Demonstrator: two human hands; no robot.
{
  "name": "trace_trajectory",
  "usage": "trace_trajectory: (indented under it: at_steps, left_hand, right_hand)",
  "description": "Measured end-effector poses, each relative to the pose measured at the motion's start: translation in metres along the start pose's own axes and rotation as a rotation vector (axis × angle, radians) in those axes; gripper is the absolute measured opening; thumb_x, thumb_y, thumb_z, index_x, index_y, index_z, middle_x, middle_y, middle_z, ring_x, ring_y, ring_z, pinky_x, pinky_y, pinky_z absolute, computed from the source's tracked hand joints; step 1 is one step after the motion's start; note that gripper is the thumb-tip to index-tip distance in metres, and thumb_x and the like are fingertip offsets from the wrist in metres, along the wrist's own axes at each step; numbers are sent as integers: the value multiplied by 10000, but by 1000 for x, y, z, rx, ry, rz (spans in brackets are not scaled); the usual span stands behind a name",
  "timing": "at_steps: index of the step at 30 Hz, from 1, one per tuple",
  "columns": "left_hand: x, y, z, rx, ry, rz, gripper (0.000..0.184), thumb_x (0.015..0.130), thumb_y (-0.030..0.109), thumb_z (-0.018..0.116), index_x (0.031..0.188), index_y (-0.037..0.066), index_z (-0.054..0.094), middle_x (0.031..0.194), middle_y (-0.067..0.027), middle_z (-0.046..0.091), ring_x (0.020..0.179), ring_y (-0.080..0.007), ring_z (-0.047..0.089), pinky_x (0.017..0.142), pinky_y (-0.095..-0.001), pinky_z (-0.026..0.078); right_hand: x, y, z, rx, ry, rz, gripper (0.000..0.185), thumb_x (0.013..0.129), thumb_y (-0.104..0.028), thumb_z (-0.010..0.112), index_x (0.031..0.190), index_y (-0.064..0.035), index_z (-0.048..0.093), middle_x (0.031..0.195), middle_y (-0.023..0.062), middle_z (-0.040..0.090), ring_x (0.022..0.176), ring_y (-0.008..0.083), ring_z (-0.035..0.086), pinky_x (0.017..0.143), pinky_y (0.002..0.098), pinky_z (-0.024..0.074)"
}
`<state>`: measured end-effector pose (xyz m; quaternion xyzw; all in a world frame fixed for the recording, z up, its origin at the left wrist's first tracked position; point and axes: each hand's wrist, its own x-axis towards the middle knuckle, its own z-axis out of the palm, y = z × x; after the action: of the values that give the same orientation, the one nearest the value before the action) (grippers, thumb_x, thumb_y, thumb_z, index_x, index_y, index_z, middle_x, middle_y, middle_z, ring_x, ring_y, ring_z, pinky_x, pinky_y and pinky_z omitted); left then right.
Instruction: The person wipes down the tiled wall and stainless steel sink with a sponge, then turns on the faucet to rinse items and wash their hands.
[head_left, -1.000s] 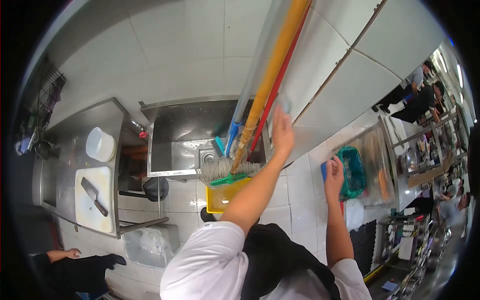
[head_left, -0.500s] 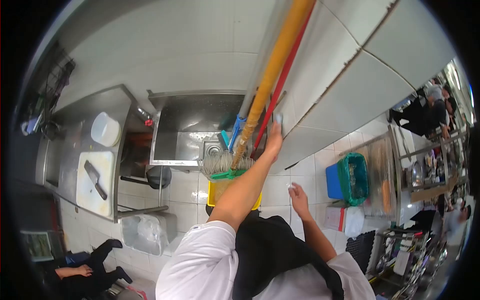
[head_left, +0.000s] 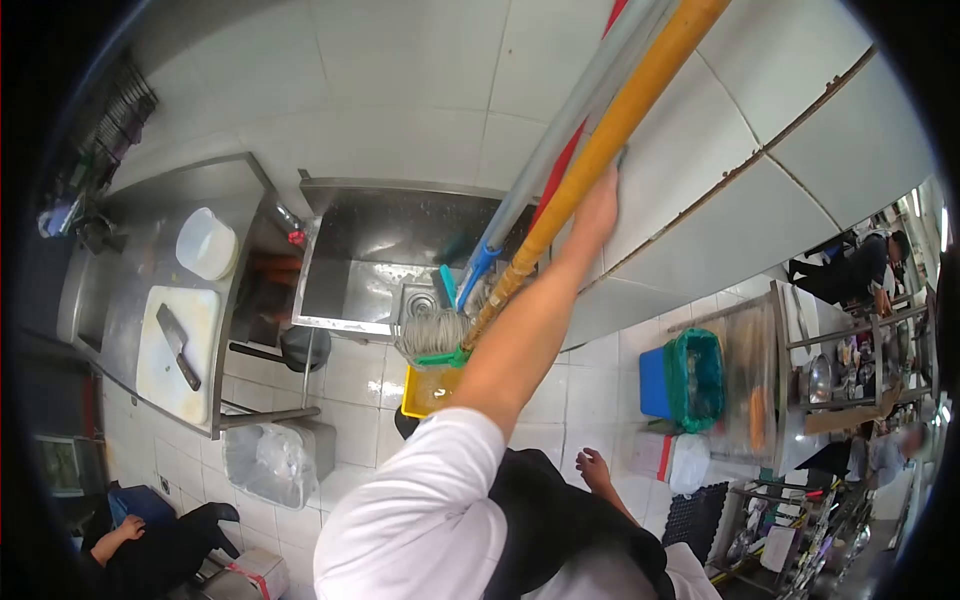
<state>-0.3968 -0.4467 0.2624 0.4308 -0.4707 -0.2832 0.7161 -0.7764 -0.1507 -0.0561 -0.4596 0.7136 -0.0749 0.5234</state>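
Note:
My left hand (head_left: 598, 212) reaches up against the white tiled wall (head_left: 690, 170), partly behind a yellow mop handle (head_left: 600, 150). Its fingers are closed round a small greyish thing pressed to the tile, too hidden to name. Right beside it run a grey pole with a blue end (head_left: 540, 150) and a red pole (head_left: 562, 172). The string mop head (head_left: 432, 332) with its green clamp rests over a yellow bucket (head_left: 430, 391). My right hand (head_left: 592, 467) hangs low at my right side, its fingers loosely bent and apart, with nothing visible in them.
A steel sink (head_left: 345, 312) stands ahead. On the left steel table (head_left: 222, 200) are a cleaver (head_left: 180, 348), a cutting board (head_left: 160, 385) and a white tub (head_left: 205, 243). A green-lined bin (head_left: 697, 380) is at right. Another person's hand (head_left: 130, 527) shows lower left.
My left hand has slid up and to the right along the tiles. My right hand has dropped lower and closer to my body. The poles appear shifted to the right as the view moved.

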Motion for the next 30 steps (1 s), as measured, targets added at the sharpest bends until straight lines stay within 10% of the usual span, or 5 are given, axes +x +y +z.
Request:
trace_trajectory:
  at_steps: [2, 9, 15, 24, 30]
  left_hand:
    - [18, 44, -10, 258, 74, -567, 581, 1015, 402, 347, 1437, 6, 380, 1495, -223, 350, 1429, -308, 268, 1151, -377, 223]
    - [103, 4, 27, 273, 96, -274, 608, 1019, 422, 241, 1500, 51, 256, 1546, -158, 283, 1439, -278, 243, 1150, -385, 225]
    - [150, 136, 40, 135, -20, 163, 579, 1019, 364, 294, 1484, 19, 267, 1527, -186, 301, 1423, -318, 262, 1158, -371, 217]
    - [-115, 14, 4, 259, 125, 18, 522, 988, 227, 475, 1445, 11, 345, 1485, -219, 338, 1396, -358, 303, 1137, -380, 263]
    - [-185, -22, -41, 413, 82, 51, 457, 744, -15, 664, 1188, 23, 564, 1229, -168, 588, 1152, -373, 546, 992, -413, 424]
  right_hand:
    - [-4, 2, -1, -50, -81, 22, 532, 912, -335, 613, 1310, 2, 508, 1061, 169, 681, 900, 222, 671, 760, 345, 515]
    - [-23, -1, -7, 105, -73, 21, 505, 940, -316, 590, 1325, -7, 487, 1052, 133, 675, 901, 200, 669, 679, 305, 504]
    - [-20, 44, -23, 166, -71, 124, 486, 942, -328, 587, 1301, -11, 500, 1028, 120, 675, 836, 184, 663, 643, 291, 499]
    - [17, -35, -16, -231, 49, -173, 420, 937, -355, 560, 1137, 8, 626, 899, 123, 698, 865, 218, 669, 789, 346, 507]
    - [60, -144, 46, -177, -219, -468, 377, 981, -320, 511, 1214, -29, 565, 916, 42, 641, 816, 133, 604, 714, 279, 463]
